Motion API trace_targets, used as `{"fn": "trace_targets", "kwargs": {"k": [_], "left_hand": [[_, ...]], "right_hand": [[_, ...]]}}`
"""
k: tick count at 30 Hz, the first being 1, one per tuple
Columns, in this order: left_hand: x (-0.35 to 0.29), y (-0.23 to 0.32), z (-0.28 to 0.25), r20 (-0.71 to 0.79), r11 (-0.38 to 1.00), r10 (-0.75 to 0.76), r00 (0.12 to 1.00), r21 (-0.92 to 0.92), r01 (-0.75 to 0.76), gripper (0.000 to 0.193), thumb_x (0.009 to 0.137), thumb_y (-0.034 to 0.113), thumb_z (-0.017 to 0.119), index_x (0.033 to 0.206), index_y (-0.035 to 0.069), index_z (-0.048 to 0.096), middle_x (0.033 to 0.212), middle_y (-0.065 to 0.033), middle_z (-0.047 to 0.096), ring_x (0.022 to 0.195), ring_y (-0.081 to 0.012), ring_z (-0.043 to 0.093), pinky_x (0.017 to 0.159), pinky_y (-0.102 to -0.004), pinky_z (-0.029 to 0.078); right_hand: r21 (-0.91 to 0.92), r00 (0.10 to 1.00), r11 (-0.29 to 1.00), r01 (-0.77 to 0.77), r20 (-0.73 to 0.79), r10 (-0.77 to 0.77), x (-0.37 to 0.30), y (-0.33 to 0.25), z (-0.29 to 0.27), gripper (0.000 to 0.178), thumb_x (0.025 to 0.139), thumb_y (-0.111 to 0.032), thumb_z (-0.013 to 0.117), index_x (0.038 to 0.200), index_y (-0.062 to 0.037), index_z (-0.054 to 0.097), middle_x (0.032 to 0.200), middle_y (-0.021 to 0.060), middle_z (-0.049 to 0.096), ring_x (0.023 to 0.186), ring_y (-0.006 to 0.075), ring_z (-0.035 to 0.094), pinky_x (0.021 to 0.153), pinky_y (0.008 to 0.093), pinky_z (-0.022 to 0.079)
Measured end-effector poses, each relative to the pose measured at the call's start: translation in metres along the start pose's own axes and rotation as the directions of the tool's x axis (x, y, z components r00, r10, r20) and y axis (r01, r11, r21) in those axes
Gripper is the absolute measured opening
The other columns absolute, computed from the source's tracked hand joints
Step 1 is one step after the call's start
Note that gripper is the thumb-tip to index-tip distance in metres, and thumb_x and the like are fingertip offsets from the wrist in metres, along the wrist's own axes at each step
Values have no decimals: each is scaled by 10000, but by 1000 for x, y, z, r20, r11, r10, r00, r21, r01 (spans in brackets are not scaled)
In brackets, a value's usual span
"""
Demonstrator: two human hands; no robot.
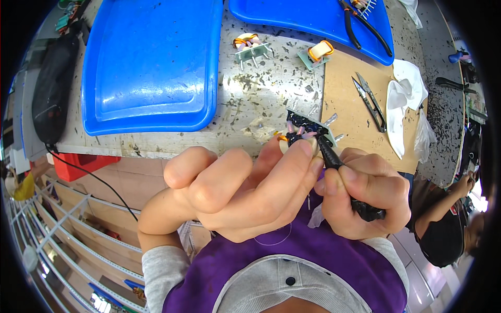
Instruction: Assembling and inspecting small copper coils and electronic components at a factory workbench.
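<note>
My left hand point(237, 190) holds a small wound coil part point(305, 130) with a green base, metal pins and orange and pink wire, pinched between thumb and fingers just above the table edge. My right hand point(365, 195) is closed around a black-handled tool point(334, 159) whose tip touches the coil part. Both hands are close together in front of my purple vest.
A large blue tray point(151, 68) lies at the left, a second blue tray point(313, 18) at the back with black pliers point(365, 26). Two more coil parts point(250, 47) point(318, 52) sit on the table. Snips point(370, 99) and white cloth point(404, 99) lie right. Another person point(449, 219) is at far right.
</note>
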State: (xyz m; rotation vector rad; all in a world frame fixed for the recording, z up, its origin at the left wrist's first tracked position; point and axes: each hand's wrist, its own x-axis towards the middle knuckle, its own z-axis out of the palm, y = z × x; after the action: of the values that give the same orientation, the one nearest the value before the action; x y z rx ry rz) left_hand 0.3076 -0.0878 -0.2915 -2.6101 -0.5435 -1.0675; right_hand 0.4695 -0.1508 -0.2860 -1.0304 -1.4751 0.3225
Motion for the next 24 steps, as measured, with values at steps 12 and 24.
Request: {"fn": "trace_targets", "kwargs": {"k": [12,24], "left_hand": [[-3,-6,-2,-19,994,70,997,85,-68,143,682,234,674,801,265,601,957,149,570,747,-104,373,613,-229,281],[-7,-12,-1,-37,986,120,992,117,-115,160,672,177,666,782,263,587,965,182,570,709,-96,346,624,-236,263]], "right_hand": [[39,1000,999,5,17,-6,0,-3,2,340,562,133,700,846,47,535,621,97,530,403,157,472,340,257,334],[9,998,999,43,44,-43,3,-1,8,322,558,125,706,824,55,538,600,99,527,388,146,458,328,250,320]]}}
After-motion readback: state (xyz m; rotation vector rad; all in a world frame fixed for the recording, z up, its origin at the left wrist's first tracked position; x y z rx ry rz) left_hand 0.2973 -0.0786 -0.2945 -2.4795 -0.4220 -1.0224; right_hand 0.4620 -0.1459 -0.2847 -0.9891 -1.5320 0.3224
